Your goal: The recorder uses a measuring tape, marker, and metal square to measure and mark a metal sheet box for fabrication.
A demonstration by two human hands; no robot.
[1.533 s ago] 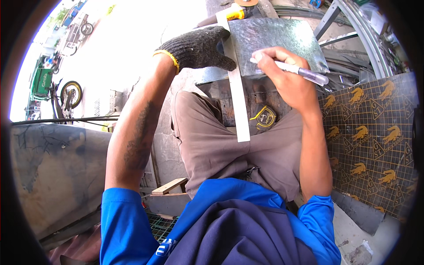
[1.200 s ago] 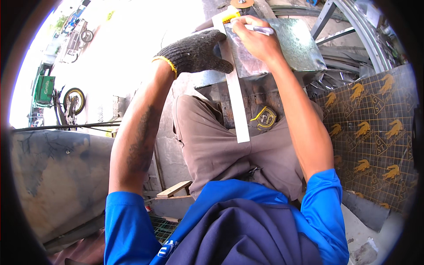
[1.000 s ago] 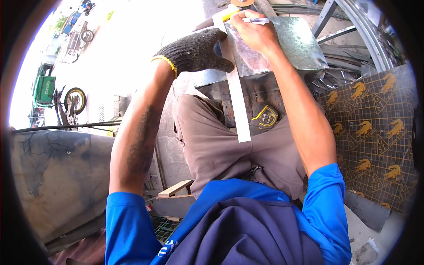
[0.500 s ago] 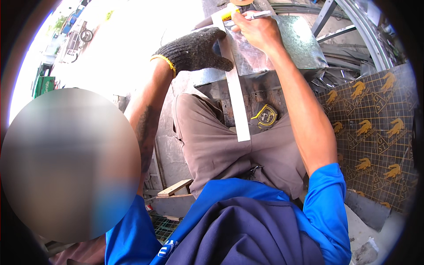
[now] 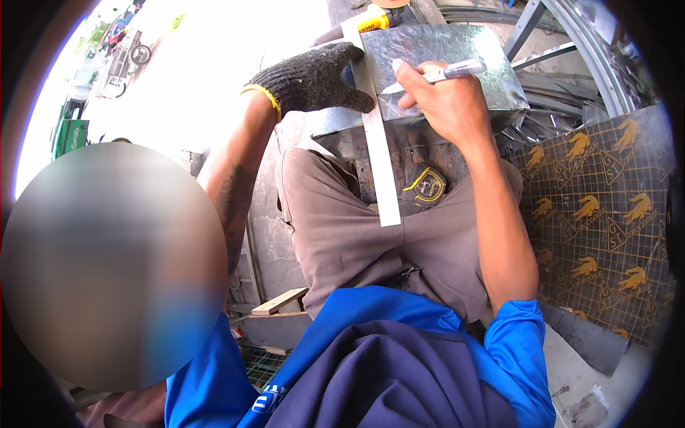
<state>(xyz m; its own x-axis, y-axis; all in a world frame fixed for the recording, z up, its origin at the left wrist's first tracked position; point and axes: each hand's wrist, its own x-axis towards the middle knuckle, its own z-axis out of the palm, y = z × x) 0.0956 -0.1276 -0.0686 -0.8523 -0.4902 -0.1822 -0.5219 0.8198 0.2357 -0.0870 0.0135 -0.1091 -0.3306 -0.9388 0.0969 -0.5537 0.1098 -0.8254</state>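
Note:
A shiny sheet-metal box [image 5: 442,44] lies in front of my knees. Across it runs a long metal straightedge [image 5: 383,167], its near end reaching out over my lap. My left hand [image 5: 314,78], in a dark knit glove with a yellow cuff, holds the straightedge down, thumb and forefinger spread along it. Bare, my right hand [image 5: 446,96] grips a white marker pen [image 5: 465,69]. The pen's tip is at the metal top, just right of the straightedge; whether it touches is hard to tell.
A black and yellow tape measure [image 5: 428,187] lies between my thighs. Beyond the box is a yellow and black power tool [image 5: 371,21]. Metal frame bars [image 5: 524,28] and a dark patterned board [image 5: 599,214] stand to the right. A wooden piece [image 5: 280,301] is at lower left.
My right hand with the marker has come nearer to me along the straightedge, from its far end toward the box's near edge. My left hand and the straightedge have barely moved.

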